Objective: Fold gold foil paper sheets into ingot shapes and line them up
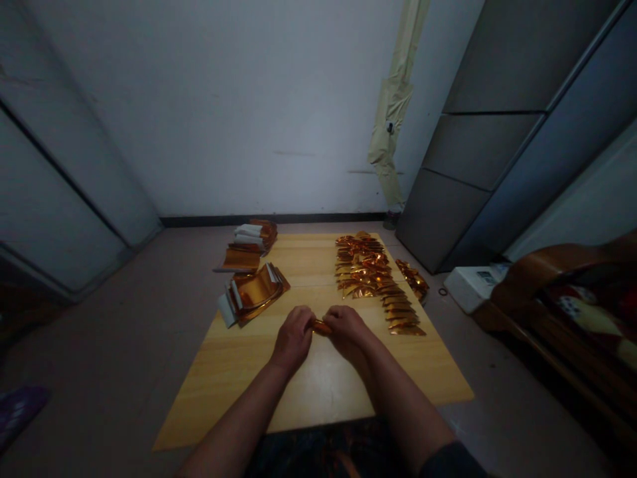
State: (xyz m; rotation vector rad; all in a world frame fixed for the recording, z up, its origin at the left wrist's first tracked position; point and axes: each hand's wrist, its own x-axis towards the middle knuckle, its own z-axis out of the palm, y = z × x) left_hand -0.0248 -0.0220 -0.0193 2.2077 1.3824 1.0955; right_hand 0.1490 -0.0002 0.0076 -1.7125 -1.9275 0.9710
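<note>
Over the middle of the wooden table, my left hand (297,332) and my right hand (348,323) pinch the two ends of a small folded piece of gold foil paper (321,326). Its ends are hidden by my closed fingers. Beyond my left hand lies a loose pile of flat gold foil sheets (256,292) with pale undersides. Another stack of foil sheets (243,255) sits farther back at the table's left edge. To the right of my right hand, folded gold foil pieces (363,265) lie in rows, with a shorter row of folded foil pieces (401,309) nearer me.
The wooden table (223,385) stands before a white wall (249,119). More folded foil pieces (413,279) lie beyond its right edge. A grey refrigerator (478,146), a white box (470,289) and a wooden seat (537,318) stand on the right. A purple bag (22,411) is on the floor at left.
</note>
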